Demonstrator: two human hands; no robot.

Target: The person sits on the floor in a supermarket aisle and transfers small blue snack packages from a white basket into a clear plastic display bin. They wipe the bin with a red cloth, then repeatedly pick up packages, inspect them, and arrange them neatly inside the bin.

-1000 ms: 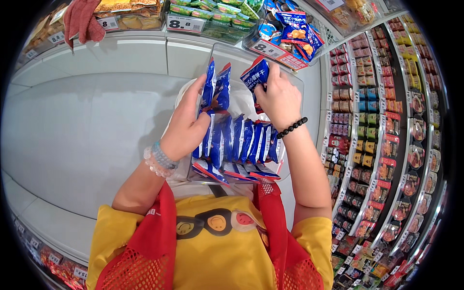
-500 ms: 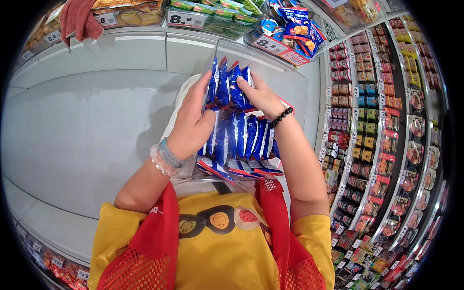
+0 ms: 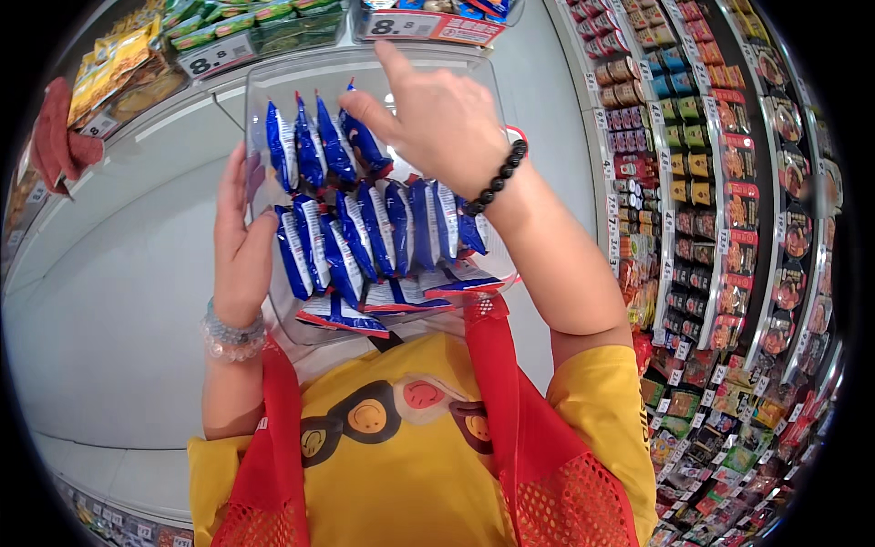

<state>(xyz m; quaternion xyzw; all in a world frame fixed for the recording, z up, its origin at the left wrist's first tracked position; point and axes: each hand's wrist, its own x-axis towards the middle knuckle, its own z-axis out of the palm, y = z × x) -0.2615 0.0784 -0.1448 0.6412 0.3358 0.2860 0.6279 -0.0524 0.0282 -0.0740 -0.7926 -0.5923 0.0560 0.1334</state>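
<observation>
A clear plastic bin (image 3: pixel 374 66) holds blue snack packets (image 3: pixel 365 232) standing on edge in two rows. Several more packets (image 3: pixel 342 316) lie flatter along its near side. My left hand (image 3: pixel 244 251) is at the bin's left wall, fingers stretched along it and thumb apart, beside the packets. It holds no packet that I can see. Above the far right part of the bin, my right hand (image 3: pixel 442 114) hovers with index finger pointing forward and thumb spread. Nothing is in it. The thumb's tip is near the last packet (image 3: pixel 366 144) of the far row.
Beyond the bin, display bins of green packets (image 3: pixel 273 13) and blue packets (image 3: pixel 483 7) carry price cards (image 3: pixel 217 56). A reddish cloth (image 3: pixel 62 137) hangs at the far left. Tall shelves (image 3: pixel 693 191) of packaged goods line the right. A pale surface (image 3: pixel 118 319) stretches left.
My right hand has let go of the far-row packets and lifted off, index finger extended. My left hand has moved from the packets to the bin's left wall. The whole view has shifted.
</observation>
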